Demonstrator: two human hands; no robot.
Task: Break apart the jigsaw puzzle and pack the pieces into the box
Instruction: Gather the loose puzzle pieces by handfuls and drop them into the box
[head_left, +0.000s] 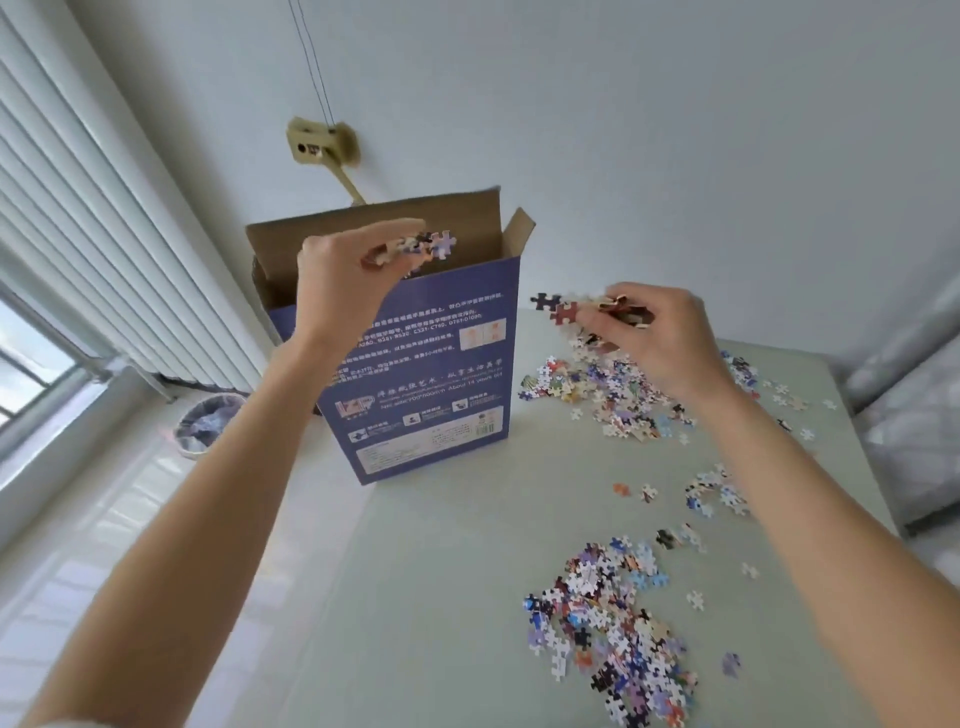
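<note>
A tall purple box (436, 374) stands upright on the pale table (441, 597), its brown top flaps open. My left hand (343, 275) hovers over the box's open mouth, shut on a small bunch of puzzle pieces (426, 245). To the right of the box, my right hand (660, 338) is raised above the far pile of loose pieces (613, 395) and grips another handful (587, 309). A second heap of loose pieces (613, 629) lies near the table's front right. The box's inside is hidden from view.
Small scatters of pieces (717, 493) lie between the two heaps. A round bin (208, 423) sits on the floor left of the table, below a window with blinds (78, 234). Grey bedding (914, 415) borders the table's right edge.
</note>
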